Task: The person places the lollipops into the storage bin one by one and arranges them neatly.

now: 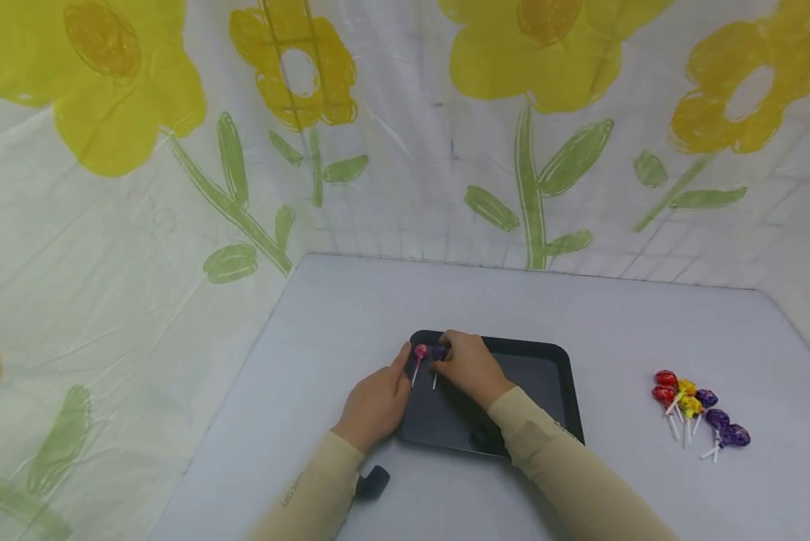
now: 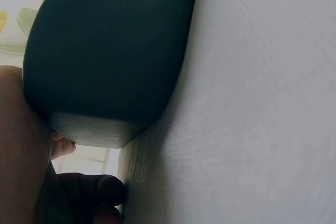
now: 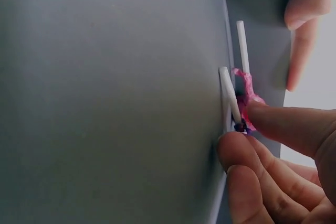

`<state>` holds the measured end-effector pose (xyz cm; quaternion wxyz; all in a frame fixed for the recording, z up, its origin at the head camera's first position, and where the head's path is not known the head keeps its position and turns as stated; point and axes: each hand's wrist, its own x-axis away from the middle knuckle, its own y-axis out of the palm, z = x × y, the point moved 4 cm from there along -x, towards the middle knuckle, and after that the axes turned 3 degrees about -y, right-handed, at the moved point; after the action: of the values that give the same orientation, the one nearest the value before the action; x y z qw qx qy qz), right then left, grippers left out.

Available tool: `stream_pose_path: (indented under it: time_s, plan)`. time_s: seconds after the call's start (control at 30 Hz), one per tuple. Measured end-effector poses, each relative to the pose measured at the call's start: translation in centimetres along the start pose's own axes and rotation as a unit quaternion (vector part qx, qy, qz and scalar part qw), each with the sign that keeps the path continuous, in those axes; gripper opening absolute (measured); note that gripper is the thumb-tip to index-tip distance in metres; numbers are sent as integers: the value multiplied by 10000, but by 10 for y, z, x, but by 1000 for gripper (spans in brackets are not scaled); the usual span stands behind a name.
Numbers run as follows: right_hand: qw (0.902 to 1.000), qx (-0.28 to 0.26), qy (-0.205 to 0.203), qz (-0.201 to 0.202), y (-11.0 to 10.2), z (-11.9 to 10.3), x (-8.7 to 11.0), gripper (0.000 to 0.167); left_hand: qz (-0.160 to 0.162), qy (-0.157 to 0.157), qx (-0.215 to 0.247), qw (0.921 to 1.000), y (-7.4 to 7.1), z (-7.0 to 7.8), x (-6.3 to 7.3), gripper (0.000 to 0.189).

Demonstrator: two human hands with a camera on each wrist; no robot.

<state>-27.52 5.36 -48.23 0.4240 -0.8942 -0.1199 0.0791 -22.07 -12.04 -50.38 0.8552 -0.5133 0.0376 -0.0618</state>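
A dark baking tray (image 1: 530, 383) lies on the white table. At its left side, my left hand (image 1: 373, 402) rests against the rim with the index finger extended. Inside the tray's far left corner is a pink-wrapped lollipop (image 1: 421, 352), its white stick toward me. Just right of it, my right hand (image 1: 473, 368) pinches a purple lollipop (image 1: 439, 352) between thumb and fingers, low over the tray. The right wrist view shows its white stick (image 3: 229, 90), with the wrapped head mostly hidden by the fingertips. In the left wrist view the tray's outer side (image 2: 110, 51) fills the upper left.
Right of the tray, a loose group of lollipops lies on the table: red ones (image 1: 665, 394), yellow ones (image 1: 690, 406) and several purple ones (image 1: 735, 435). A flower-printed curtain (image 1: 405, 188) hangs along the table's back and left edges.
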Motion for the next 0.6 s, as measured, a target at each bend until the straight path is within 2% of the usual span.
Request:
stream_pose_path:
  time_s: [0.37,0.6]
  plan:
    - [9999,89,36,-40,-17,0,8,40,8,-22,83,10000,2,-1,0,59]
    - [9999,83,111,38,-27,10,11,40,84,27,100,9999,1,0,0,58]
